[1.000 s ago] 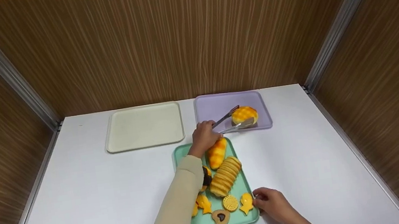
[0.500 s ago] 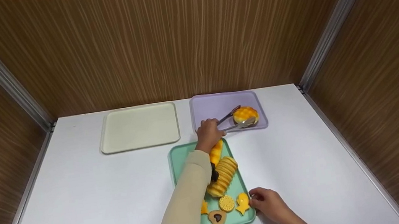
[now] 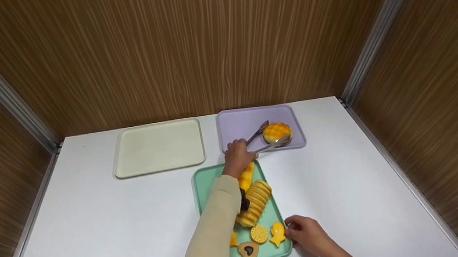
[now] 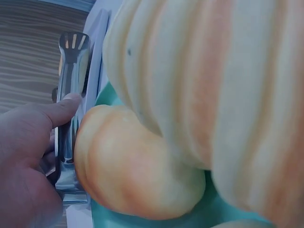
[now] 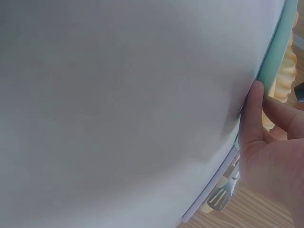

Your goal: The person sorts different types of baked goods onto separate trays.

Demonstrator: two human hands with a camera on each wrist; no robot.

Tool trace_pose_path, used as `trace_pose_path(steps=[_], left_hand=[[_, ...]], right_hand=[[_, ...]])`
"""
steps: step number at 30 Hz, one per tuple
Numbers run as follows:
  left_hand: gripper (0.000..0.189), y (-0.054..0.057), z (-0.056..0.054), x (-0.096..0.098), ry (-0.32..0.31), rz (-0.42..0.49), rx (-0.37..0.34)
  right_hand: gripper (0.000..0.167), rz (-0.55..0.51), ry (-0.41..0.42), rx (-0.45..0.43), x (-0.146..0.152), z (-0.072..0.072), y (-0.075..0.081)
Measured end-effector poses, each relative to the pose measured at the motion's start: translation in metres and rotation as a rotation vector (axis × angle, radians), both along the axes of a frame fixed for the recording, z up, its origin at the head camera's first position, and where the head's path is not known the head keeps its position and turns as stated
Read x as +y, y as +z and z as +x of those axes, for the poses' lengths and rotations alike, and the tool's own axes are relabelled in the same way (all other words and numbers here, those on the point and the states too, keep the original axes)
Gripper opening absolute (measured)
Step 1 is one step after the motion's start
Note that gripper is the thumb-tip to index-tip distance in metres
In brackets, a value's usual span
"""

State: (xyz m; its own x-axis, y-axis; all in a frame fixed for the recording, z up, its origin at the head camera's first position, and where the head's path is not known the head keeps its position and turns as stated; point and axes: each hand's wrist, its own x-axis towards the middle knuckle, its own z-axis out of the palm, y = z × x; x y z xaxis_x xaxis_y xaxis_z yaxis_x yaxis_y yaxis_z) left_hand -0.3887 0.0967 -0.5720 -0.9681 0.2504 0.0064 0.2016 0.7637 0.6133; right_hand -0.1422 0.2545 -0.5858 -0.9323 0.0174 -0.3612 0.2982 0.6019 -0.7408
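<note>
My left hand (image 3: 238,158) grips metal tongs (image 4: 72,85) and reaches over the far end of the green tray (image 3: 207,180). The tongs' tips stand apart around a round golden bun (image 3: 277,131) on the purple tray (image 3: 237,121); whether both tips touch it I cannot tell. My right hand (image 3: 307,233) pinches the green tray's right rim with thumb and fingers. On the green tray are a ridged bread roll (image 3: 256,202), a long golden bread (image 3: 246,177) partly under my left hand, a heart biscuit (image 3: 249,252), a round biscuit (image 3: 259,233) and a fish-shaped biscuit (image 3: 277,233). My sleeve hides more.
A cream tray (image 3: 158,146) lies at the back left, beside the purple one. Wood-grain panels (image 3: 217,41) stand behind and at both sides of the white table (image 3: 92,235).
My left hand, tongs and bun have shifted slightly right, then slightly back left. My left sleeve now covers more of the green tray. My right hand stays at the rim; the view has shifted a little.
</note>
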Motion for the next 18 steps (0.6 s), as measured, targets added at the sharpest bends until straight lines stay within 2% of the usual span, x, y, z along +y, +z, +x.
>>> trace_pose_path(steps=[10, 18], left_hand=[[0.054, -0.0018, -0.0002, 0.0008, 0.005, 0.003, 0.012], [0.062, 0.0035, 0.0018, -0.0042, 0.020, 0.072, -0.021]], right_hand=[[0.028, 0.017, -0.010, -0.016, -0.0020, -0.0007, -0.0004], [0.028, 0.007, -0.016, 0.002, -0.0013, 0.0007, -0.0001]])
